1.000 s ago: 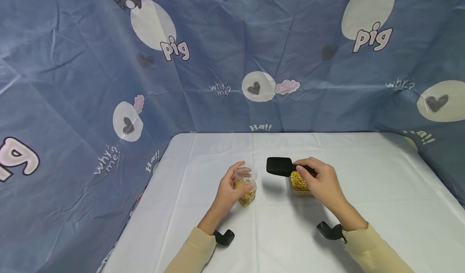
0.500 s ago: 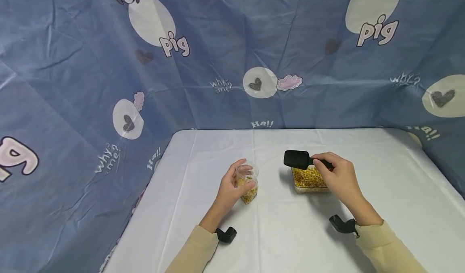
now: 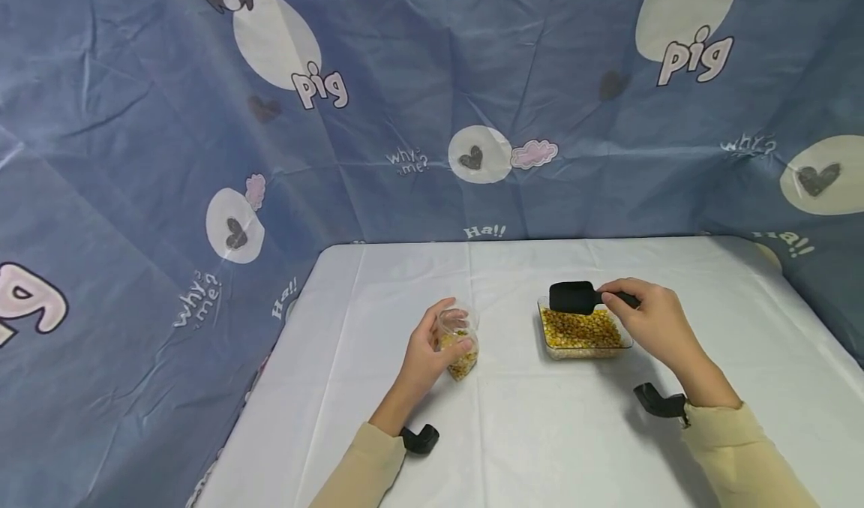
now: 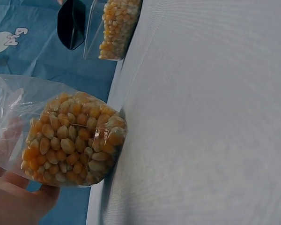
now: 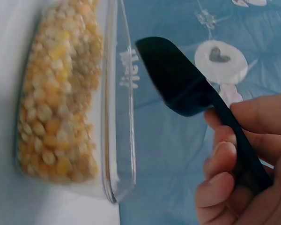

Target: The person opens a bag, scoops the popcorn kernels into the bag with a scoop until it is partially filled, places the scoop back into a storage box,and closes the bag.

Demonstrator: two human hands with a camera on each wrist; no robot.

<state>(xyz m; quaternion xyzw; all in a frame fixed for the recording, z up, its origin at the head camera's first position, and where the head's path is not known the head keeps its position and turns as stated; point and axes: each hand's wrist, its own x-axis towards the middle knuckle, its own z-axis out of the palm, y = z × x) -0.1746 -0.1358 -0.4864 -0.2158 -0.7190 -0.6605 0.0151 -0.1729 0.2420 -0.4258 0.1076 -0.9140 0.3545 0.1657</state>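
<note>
- If the left hand [image 3: 430,347] squeezes too hard, kernels could spill from the clear bag [image 4: 42,89]; its thumb and fingers are wrapped around that bag, well left of the glass dish [image 5: 111,140].
- Since the right hand [image 3: 651,317] is clamped only on the handle of the black scoop [image 3: 572,298], a low dip could knock the dish's rim; the scoop hangs above it, showing no kernels.
- Both containers hold loose corn kernels [image 3: 583,329], the dish's lying below its rim.
</note>
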